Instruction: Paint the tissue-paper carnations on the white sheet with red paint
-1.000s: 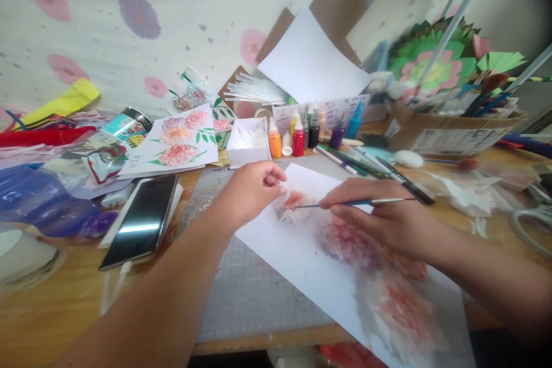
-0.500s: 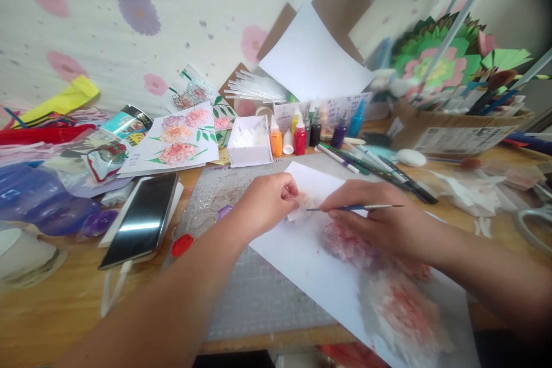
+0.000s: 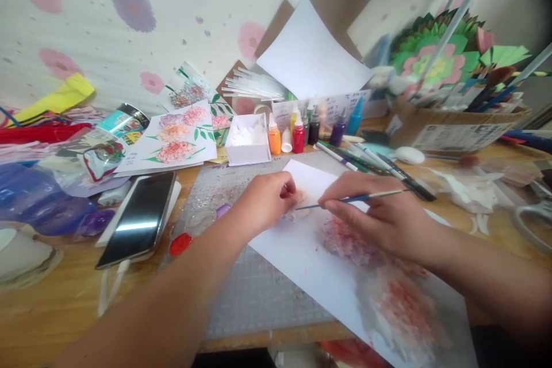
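Observation:
My right hand [image 3: 371, 213] is closed around a slim paintbrush [image 3: 356, 198]. Its blue handle end points left, and the metal ferrule and bristles point right. That handle end reaches a small pale peach petal piece [image 3: 299, 211] on the white paper sheet [image 3: 297, 264]. My left hand [image 3: 269, 198] pinches at this piece, with its fingertips partly hidden. Below my right hand lies a fluffy pink-purple flower [image 3: 345, 238]. Nearer to me a larger white-and-red flower [image 3: 405, 310] rests on the same sheet. Under the sheet is a grey cutting mat [image 3: 241, 305].
Paint bottles [image 3: 297, 135] and a small white box [image 3: 248, 138] line the back. A phone [image 3: 138, 218] lies left, near a red paint blob [image 3: 180, 244]. Pens [image 3: 379, 164], scissors [image 3: 532, 224] and a cardboard box [image 3: 457, 132] of brushes occupy the right.
The paintbrush has tilted, its bristle end rising and its handle end moving left toward my left fingertips. My left hand keeps its pinch at nearly the same spot.

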The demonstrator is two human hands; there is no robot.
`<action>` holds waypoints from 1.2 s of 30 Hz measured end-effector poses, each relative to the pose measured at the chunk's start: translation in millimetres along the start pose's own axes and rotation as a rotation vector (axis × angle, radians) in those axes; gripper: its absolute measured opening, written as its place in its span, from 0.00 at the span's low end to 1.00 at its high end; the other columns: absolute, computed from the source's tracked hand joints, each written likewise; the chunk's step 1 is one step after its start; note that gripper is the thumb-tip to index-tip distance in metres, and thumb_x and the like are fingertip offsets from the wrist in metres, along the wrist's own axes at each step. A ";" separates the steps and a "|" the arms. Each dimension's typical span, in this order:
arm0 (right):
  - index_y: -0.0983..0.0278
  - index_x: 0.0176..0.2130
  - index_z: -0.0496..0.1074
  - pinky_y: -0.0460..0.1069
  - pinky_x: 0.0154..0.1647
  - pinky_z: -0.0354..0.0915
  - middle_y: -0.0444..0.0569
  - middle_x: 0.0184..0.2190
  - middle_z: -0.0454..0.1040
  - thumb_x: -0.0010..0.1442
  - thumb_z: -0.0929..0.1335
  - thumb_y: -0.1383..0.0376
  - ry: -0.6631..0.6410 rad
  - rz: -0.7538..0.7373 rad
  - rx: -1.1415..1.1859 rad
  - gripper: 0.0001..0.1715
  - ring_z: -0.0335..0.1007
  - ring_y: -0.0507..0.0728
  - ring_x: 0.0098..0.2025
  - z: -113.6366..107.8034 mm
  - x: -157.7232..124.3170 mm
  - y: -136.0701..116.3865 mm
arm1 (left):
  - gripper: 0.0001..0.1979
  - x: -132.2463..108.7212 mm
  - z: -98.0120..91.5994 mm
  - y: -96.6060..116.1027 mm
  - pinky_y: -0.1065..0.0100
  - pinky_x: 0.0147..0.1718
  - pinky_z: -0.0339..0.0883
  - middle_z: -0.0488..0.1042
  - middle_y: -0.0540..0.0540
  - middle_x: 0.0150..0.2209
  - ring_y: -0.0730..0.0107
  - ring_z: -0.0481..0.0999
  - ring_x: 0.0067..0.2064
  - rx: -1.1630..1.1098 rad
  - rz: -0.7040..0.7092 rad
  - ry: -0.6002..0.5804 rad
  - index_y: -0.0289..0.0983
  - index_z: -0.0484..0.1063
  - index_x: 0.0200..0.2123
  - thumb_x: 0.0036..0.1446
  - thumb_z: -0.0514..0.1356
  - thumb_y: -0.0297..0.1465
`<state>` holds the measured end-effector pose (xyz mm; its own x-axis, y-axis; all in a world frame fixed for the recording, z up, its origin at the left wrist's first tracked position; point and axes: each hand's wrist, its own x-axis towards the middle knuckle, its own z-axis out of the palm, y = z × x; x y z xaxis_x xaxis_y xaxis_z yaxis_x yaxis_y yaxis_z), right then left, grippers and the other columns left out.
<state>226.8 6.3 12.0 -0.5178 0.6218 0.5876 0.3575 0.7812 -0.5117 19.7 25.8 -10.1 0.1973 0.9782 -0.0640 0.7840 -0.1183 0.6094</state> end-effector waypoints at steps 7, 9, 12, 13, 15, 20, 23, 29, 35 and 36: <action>0.63 0.33 0.74 0.45 0.33 0.69 0.46 0.29 0.79 0.61 0.67 0.68 -0.007 -0.024 -0.009 0.05 0.74 0.49 0.32 0.7 -0.3 -1.9 | 0.05 -1.0 -1.6 -3.8 0.65 0.32 0.65 0.78 0.51 0.31 0.67 0.75 0.32 -0.058 -0.003 -0.017 0.41 0.71 0.31 0.53 0.61 0.36; 0.63 0.35 0.75 0.46 0.34 0.69 0.46 0.29 0.79 0.61 0.67 0.68 -0.028 -0.037 -0.025 0.05 0.75 0.50 0.32 5.3 -1.1 1.2 | 0.05 -1.3 -1.5 -4.5 0.65 0.31 0.65 0.78 0.50 0.31 0.67 0.75 0.31 -0.070 0.009 -0.031 0.41 0.71 0.31 0.53 0.60 0.36; 0.63 0.36 0.76 0.47 0.35 0.69 0.46 0.30 0.79 0.61 0.67 0.67 -0.049 -0.046 -0.049 0.06 0.74 0.51 0.33 10.5 -1.9 5.6 | 0.06 -1.5 -1.0 -4.2 0.66 0.30 0.64 0.78 0.50 0.31 0.67 0.75 0.31 -0.058 0.028 -0.043 0.41 0.70 0.30 0.54 0.60 0.36; 0.63 0.36 0.76 0.47 0.34 0.69 0.46 0.30 0.79 0.61 0.67 0.67 -0.055 -0.045 -0.057 0.07 0.74 0.51 0.33 11.4 -2.0 6.6 | 0.06 -1.6 -1.2 -3.6 0.66 0.30 0.64 0.78 0.50 0.31 0.67 0.74 0.30 -0.052 0.030 -0.049 0.41 0.70 0.30 0.54 0.59 0.36; 0.64 0.35 0.76 0.48 0.34 0.69 0.46 0.30 0.79 0.62 0.67 0.67 -0.066 -0.040 -0.073 0.07 0.74 0.51 0.33 12.3 -2.1 7.7 | 0.06 -2.0 -2.9 -2.2 0.66 0.30 0.63 0.78 0.50 0.31 0.68 0.74 0.30 -0.019 0.024 -0.043 0.41 0.71 0.31 0.54 0.60 0.37; 0.63 0.35 0.75 0.48 0.35 0.68 0.47 0.30 0.79 0.62 0.66 0.66 -0.114 -0.024 -0.101 0.08 0.74 0.52 0.34 12.9 -1.7 6.8 | 0.06 -3.1 -16.0 -1.9 0.66 0.31 0.61 0.78 0.50 0.32 0.67 0.74 0.33 0.058 0.010 0.119 0.41 0.73 0.31 0.55 0.58 0.36; 0.63 0.37 0.76 0.48 0.35 0.68 0.47 0.32 0.79 0.63 0.65 0.67 -0.140 -0.020 -0.122 0.08 0.74 0.52 0.35 12.4 -0.3 4.8 | 0.07 -1.5 -24.2 -6.6 0.67 0.30 0.60 0.77 0.51 0.31 0.68 0.73 0.32 0.031 -0.024 0.228 0.41 0.71 0.30 0.56 0.56 0.36; 0.66 0.35 0.77 0.50 0.33 0.65 0.51 0.30 0.78 0.64 0.64 0.65 -0.184 -0.019 -0.178 0.12 0.72 0.55 0.33 20.1 0.8 5.4 | 0.06 4.5 -27.6 -20.8 0.67 0.28 0.57 0.77 0.51 0.31 0.68 0.71 0.32 0.148 -0.114 0.173 0.41 0.70 0.29 0.54 0.54 0.31; 0.64 0.32 0.76 0.48 0.33 0.66 0.48 0.29 0.79 0.62 0.65 0.68 -0.265 0.018 -0.109 0.11 0.72 0.52 0.31 25.5 2.6 7.5 | 0.05 2.9 -29.3 -22.7 0.69 0.26 0.54 0.77 0.49 0.32 0.67 0.71 0.32 0.186 -0.142 0.064 0.41 0.72 0.28 0.48 0.57 0.27; 0.64 0.32 0.76 0.47 0.33 0.67 0.48 0.29 0.79 0.62 0.66 0.67 -0.236 0.035 -0.094 0.10 0.73 0.52 0.32 20.5 2.9 6.9 | 0.04 2.4 -29.8 -22.4 0.69 0.26 0.54 0.77 0.49 0.32 0.67 0.71 0.32 0.186 -0.139 0.060 0.40 0.72 0.28 0.49 0.57 0.27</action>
<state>211.8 12.3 -2.7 -0.6671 0.6270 0.4024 0.4433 0.7682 -0.4620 -15.0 35.9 -0.3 0.0487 0.9951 -0.0864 0.8973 -0.0056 0.4413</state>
